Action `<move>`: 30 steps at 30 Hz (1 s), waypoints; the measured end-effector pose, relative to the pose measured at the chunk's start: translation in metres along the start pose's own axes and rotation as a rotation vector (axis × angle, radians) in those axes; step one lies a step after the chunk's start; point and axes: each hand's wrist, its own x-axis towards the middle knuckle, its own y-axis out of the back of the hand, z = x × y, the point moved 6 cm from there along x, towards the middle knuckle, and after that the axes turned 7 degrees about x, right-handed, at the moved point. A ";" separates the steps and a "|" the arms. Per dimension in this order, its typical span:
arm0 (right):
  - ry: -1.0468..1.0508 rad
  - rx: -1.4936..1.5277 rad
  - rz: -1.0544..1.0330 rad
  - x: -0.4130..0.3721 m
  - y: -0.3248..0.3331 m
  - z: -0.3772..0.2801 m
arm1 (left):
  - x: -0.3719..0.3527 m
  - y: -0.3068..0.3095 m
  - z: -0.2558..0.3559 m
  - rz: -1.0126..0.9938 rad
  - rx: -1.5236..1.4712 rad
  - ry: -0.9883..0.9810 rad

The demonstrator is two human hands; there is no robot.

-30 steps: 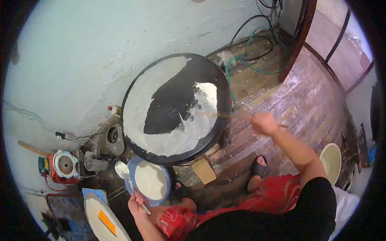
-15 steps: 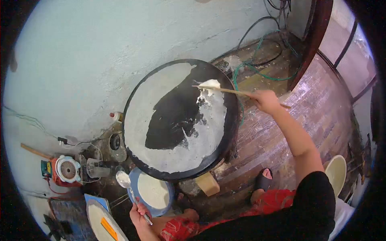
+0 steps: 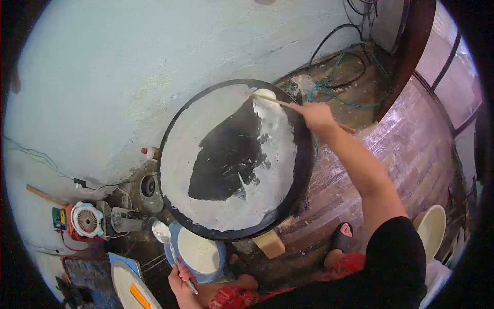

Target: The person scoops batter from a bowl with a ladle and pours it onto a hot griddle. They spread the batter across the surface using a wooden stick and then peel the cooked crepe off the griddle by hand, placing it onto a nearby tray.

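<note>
My right hand (image 3: 316, 117) is closed round a thin wooden batter spreader (image 3: 278, 102), which lies across the far edge of a large round black griddle (image 3: 226, 149). A thick mound of white batter (image 3: 265, 95) sits against the stick. Spread batter forms a pale ring on the griddle, with a dark bare patch in its middle. At the lower left, my left hand (image 3: 181, 280) grips the handle of a batter-coated ladle (image 3: 161, 232). The ladle's bowl is at the left rim of a blue basin (image 3: 222, 257) holding white batter.
A tan block (image 3: 269, 244) is by the griddle's near edge. To the left are a small blower (image 3: 86, 220), a clear plastic jug (image 3: 126, 221) and a tray with an orange scraper (image 3: 139, 296). Green cable (image 3: 355, 104) trails at the back right; a cream basin (image 3: 431, 232) stands at the right.
My right hand has moved the spreader and batter mound up and left along the griddle's edge. Batter now covers more of the top right, and the bare patch is smaller. My left hand barely shifted.
</note>
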 end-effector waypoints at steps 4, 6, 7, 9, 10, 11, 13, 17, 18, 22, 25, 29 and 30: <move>-0.004 0.234 -0.078 -0.018 0.004 -0.007 | 0.004 0.007 0.003 -0.097 -0.057 0.117; -0.053 0.150 -0.219 -0.038 0.021 0.025 | 0.012 0.021 0.006 -0.158 -0.053 0.116; -0.120 0.044 -0.229 -0.045 0.027 0.041 | 0.011 0.020 0.006 -0.206 -0.035 0.116; -0.086 -0.027 -0.072 -0.034 0.019 0.053 | 0.013 0.021 0.011 -0.116 0.162 0.101; -0.053 -0.098 0.090 -0.024 0.022 0.054 | 0.013 0.019 0.009 -0.101 0.104 0.138; -0.111 -0.098 0.007 -0.006 0.001 0.054 | 0.013 0.018 0.007 -0.086 0.045 0.172; -0.203 0.013 -0.107 0.037 -0.017 0.010 | 0.010 0.009 0.003 -0.103 0.002 0.139; -0.267 0.247 -0.075 0.062 -0.036 -0.029 | 0.013 0.014 0.003 -0.185 -0.027 0.140; -0.264 0.242 -0.072 0.053 -0.032 -0.027 | 0.010 0.015 0.002 -0.150 -0.029 0.126; -0.425 0.565 -0.039 0.002 -0.023 -0.016 | 0.006 0.013 0.001 -0.148 -0.031 0.094; -0.526 0.903 -0.129 -0.012 -0.012 -0.022 | 0.006 0.014 0.003 -0.227 -0.022 0.125; -0.494 0.676 -0.083 -0.010 -0.013 -0.041 | -0.004 0.004 0.000 -0.250 -0.009 0.145; -0.603 0.911 -0.314 -0.015 -0.020 -0.059 | -0.008 0.004 -0.001 -0.249 -0.007 0.153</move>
